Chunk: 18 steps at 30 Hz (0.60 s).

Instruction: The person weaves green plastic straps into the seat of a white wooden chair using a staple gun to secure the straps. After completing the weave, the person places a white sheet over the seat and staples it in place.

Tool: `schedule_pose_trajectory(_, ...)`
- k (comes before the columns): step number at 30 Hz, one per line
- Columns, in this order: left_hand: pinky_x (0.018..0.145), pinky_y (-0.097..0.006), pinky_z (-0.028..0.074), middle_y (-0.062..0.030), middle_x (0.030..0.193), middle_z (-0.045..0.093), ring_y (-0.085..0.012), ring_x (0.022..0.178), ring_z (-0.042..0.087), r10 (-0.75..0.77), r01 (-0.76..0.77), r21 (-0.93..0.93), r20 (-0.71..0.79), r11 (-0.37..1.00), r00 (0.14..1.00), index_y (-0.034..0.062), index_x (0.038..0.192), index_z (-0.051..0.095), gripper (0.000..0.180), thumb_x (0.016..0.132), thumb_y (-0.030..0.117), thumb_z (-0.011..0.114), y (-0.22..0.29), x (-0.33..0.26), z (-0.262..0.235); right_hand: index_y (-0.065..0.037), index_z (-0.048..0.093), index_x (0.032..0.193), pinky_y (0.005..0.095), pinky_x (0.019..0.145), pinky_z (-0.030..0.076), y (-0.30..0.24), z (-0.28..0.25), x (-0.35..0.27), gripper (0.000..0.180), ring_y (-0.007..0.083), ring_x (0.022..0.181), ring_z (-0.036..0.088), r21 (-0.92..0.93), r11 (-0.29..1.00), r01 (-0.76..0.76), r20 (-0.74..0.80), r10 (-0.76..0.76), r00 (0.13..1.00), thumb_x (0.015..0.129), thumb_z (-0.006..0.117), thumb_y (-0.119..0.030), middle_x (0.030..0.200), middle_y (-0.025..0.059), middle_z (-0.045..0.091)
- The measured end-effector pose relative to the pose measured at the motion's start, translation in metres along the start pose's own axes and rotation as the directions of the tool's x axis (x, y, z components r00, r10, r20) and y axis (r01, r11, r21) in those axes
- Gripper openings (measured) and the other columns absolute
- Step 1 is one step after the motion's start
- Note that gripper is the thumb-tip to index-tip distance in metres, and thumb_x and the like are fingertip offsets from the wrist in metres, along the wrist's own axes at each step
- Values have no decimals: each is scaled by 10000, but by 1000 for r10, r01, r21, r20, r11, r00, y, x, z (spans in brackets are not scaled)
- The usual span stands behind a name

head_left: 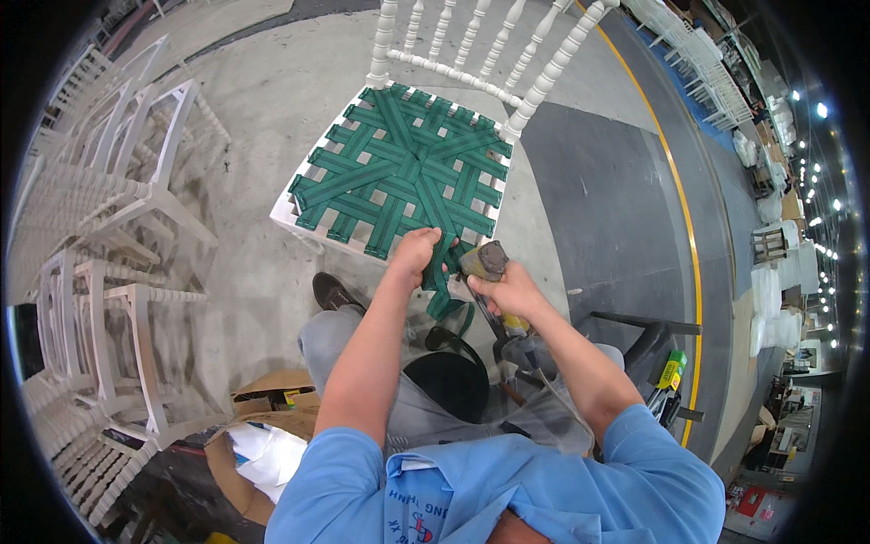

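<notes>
In front of me stands a white chair (288,212) with turned spindles in its back. Green webbing (419,168) is woven across its seat, with diagonal bands crossing near the middle. My left hand (417,254) pinches a green webbing strap (438,276) at the seat's front edge, and the strap's loose end hangs down toward my lap. Beside it, my right hand (509,290) is wrapped around a yellow and grey staple gun (487,260). The gun's head rests close to the front edge, by the strap; whether it touches the frame is hidden.
Several white chair frames (145,195) are stacked at the left. An open cardboard box (237,462) with white sheets lies at the lower left. Dark bars (648,340) and a green and yellow box (671,372) are by my right arm. A yellow floor line (681,199) runs beyond.
</notes>
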<state>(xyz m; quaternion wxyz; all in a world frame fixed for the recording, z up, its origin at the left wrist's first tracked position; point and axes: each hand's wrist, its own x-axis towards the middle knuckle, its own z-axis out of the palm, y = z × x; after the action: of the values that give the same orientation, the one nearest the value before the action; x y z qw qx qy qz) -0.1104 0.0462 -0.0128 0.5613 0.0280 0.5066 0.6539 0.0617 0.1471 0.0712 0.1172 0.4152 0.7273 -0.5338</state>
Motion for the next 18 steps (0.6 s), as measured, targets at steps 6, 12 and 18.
schedule_pose_trajectory(6, 579, -325, 533, -108, 1055, 713, -186, 779, 653, -8, 10, -52, 35, 999, 999, -23, 1177, 587, 303, 1032, 212, 462, 3, -5, -4, 22, 642, 1001, 293, 469, 487, 1, 3, -4, 364, 135, 527, 595, -1, 999, 49, 36, -49, 998, 870, 751, -300, 725, 66, 647)
schedule_pose_trajectory(12, 642, -332, 554, -126, 1163, 691, -199, 1014, 668, 15, -16, 6, 132, 1000, 991, -28, 1263, 569, 340, 1014, 195, 508, 11, -16, -5, 9, 649, 1000, 280, 494, 483, 4, -63, -83, 331, 115, 557, 579, 240, 961, 136, -140, -105, 985, 894, 738, -291, 790, 39, 656)
schedule_pose_trajectory(18, 707, -365, 580, -101, 1074, 686, -198, 886, 664, -26, -15, 332, 117, 943, 993, -14, 1195, 607, 328, 988, 239, 582, -8, -40, 18, -25, 642, 1064, 294, 541, 501, 101, -174, -228, 384, 126, 609, 600, 329, 936, 122, -571, 94, 816, 876, 765, -336, 816, 35, 639)
